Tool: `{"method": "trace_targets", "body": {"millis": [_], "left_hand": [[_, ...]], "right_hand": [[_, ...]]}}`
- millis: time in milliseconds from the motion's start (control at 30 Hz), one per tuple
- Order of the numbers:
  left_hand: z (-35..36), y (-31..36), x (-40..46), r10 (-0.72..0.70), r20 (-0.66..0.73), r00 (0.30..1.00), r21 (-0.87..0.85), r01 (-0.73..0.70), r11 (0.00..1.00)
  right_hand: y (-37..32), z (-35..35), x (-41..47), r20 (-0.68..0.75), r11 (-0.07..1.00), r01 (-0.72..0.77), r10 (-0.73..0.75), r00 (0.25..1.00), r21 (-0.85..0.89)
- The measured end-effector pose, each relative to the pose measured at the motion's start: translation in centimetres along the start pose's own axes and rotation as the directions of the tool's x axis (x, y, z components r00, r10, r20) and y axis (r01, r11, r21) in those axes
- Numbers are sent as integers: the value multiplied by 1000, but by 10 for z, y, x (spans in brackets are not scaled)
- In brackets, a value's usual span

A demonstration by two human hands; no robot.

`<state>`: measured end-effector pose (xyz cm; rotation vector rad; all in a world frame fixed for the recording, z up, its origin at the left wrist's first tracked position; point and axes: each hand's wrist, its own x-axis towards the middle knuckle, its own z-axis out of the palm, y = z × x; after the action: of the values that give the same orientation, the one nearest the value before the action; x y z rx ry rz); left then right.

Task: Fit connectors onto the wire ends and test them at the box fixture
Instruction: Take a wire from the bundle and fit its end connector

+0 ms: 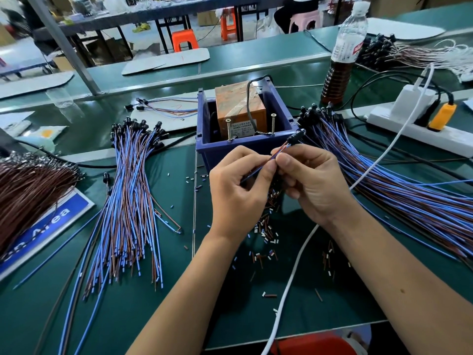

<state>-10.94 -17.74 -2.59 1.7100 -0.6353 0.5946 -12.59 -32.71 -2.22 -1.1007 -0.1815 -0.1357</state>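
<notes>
Bench: a green worktable [153, 316] strewn with wire bundles and clipped bits of insulation.
Wire piles: one sheaf of blue and brown wires [125, 201] lies to the person's left, another [399, 201] fans out to the right, both tipped with black caps.
Box: the blue box fixture [204, 139] stands just beyond the hands, an orange block [238, 108] inside and two screws [273, 124] upright at its near rim.
Hands: the left hand [238, 190] and right hand [312, 185] meet fingertip to fingertip, both pinching one wire pair.
Wire pair: held in the air just in front of the box [256, 171], its black cap [294, 138] pointing at the rim.
Advice: likely best to grip close to the ends, keep the two strands parted, and press each squarely to a screw.
</notes>
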Motion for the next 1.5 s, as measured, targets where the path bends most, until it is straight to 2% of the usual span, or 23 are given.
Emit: {"method": "trace_targets", "body": {"millis": [133,233,367,433,600,833,1000,1067,1167,1300,1400,1500], "left_hand": [[-1,0,0,51,29,998,140,-55,989],[-2,2,-1,89,23,996,249,-92,964],[-1,5,-3,101,69,993,317,-118,941],[-1,6,-3,104,85,991,285,-124,951],[-1,6,0,85,11,996,171,-86,982],[2,2,-2,41,-90,995,92,-33,995],[2,3,-1,80,-169,982,54,-72,996],[-1,1,0,63,-265,962,35,-55,998],[-4,2,1,-17,-430,903,-5,16,1000],[-8,6,8,-130,-608,783,-122,69,990],[-10,4,12,-248,-659,710,-212,142,967],[-10,-2,12,-352,-642,681,-297,202,933]], "right_hand": [[-1,0,-1,4,999,11,-11,1000,-51],[-1,0,-1,19,987,42,-39,999,-154],[-1,0,-2,83,963,95,-77,994,-252],[-2,0,-2,86,960,117,-98,992,-256],[-1,-2,2,19,962,147,-146,989,-229],[-3,-3,2,34,909,259,-262,964,-328],[-2,-5,4,-31,915,258,-281,959,-312],[-3,-8,5,-83,939,222,-251,965,-262],[-3,-10,6,-77,946,235,-257,963,-222],[2,-9,10,-103,896,276,-329,939,-349],[6,-5,12,-162,820,297,-420,893,-490],[6,0,18,-221,757,302,-502,836,-579]]}}
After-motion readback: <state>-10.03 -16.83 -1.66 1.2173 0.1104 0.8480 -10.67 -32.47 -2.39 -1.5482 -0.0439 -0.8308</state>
